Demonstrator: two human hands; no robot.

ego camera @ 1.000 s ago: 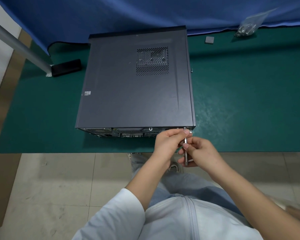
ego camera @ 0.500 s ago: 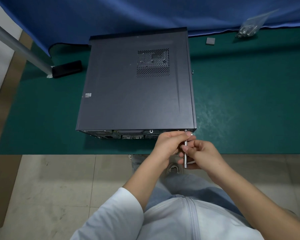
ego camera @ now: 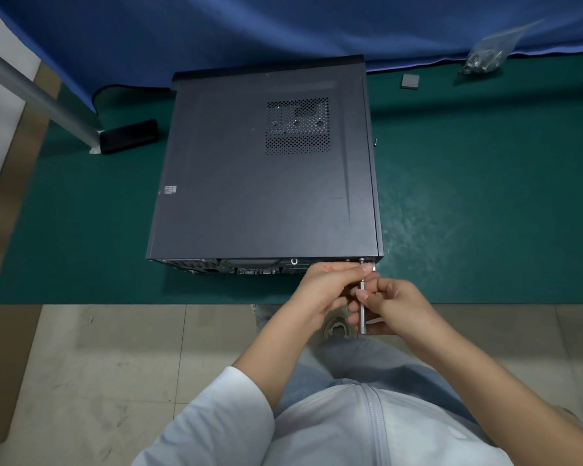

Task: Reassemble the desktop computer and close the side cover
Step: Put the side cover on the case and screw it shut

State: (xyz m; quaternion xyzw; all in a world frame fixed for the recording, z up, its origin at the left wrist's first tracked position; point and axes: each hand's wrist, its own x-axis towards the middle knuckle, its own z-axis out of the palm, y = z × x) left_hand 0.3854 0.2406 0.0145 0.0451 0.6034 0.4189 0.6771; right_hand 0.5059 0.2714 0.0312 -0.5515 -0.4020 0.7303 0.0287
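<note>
While the right hand (ego camera: 396,307) pinches a slim screwdriver (ego camera: 362,306), left hand (ego camera: 327,287) fingers curled round its tip, right at the computer case (ego camera: 263,169) rear corner.

Case (ego camera: 249,183): we see dark grey metal, matt and smooth, with a perforated vent panel (ego camera: 297,126).
Mat (ego camera: 485,203): green, matt, we think rubber or vinyl, scuffed pale in patches right of the case.
Curtain (ego camera: 249,28): blue cloth, soft, with folds.
Driver (ego camera: 362,306): thin rod of bare metal, silvery, a little shiny.
Bag (ego camera: 488,52): clear plastic, glossy, crinkled, small metal parts inside.
Pad (ego camera: 410,81): small grey square, matt; we cannot tell the material.
Pole (ego camera: 34,92): grey metal, smooth, dull shine.
Floor (ego camera: 115,364): pale tiles, smooth, with dirty marks.
Sleeve (ego camera: 216,422): light cloth, matt.
</note>
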